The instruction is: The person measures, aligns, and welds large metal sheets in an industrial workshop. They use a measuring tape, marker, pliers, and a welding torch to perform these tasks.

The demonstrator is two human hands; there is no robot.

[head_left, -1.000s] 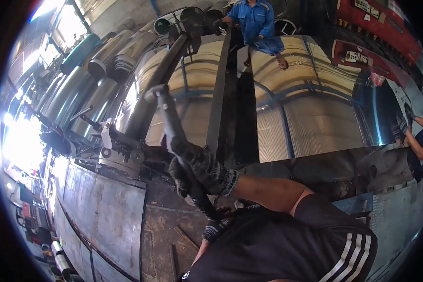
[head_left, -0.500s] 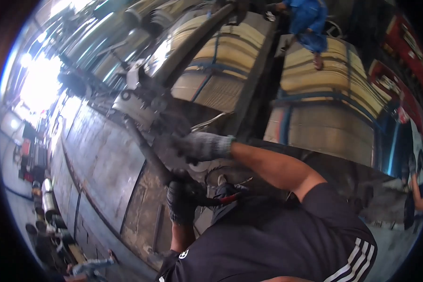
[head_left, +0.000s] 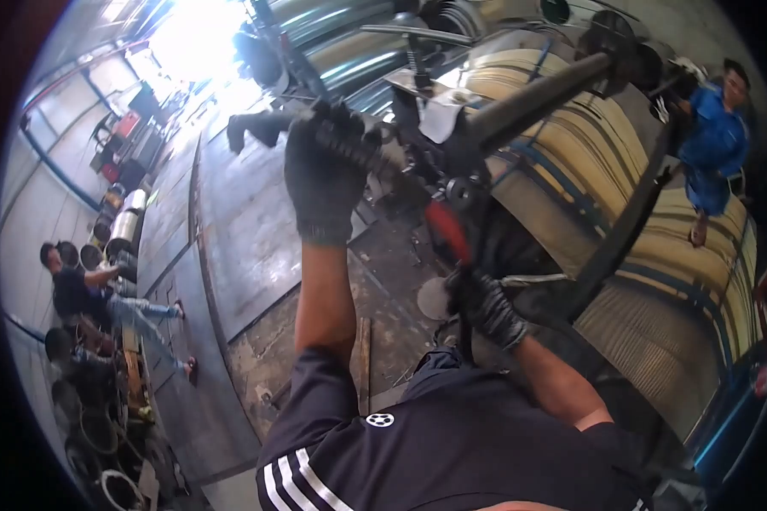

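Observation:
My left hand (head_left: 325,179), in a dark work glove, is raised and wrapped round the head end of what looks like a large pipe wrench (head_left: 260,128). A hooked dark end sticks out past the fingers to the left. My right hand (head_left: 486,308), in a grey-black glove, is closed at the lower end of the tool's red handle (head_left: 447,232). The stretch between the two hands is blurred. Just beyond them stands a dark metal clamp-like machine part (head_left: 443,140) with an upright screw (head_left: 413,51) and a long round bar (head_left: 541,98).
Metal plates (head_left: 247,247) cover the floor on the left. Large banded sheet rolls (head_left: 631,341) lie at the right. A person in blue (head_left: 712,145) stands beyond them; another person (head_left: 94,285) is at far left among stacked rolls (head_left: 102,426).
My left hand has risen, bringing the tool's hooked end up and left. My right hand has moved down and right and now grips the red handle. The view has turned.

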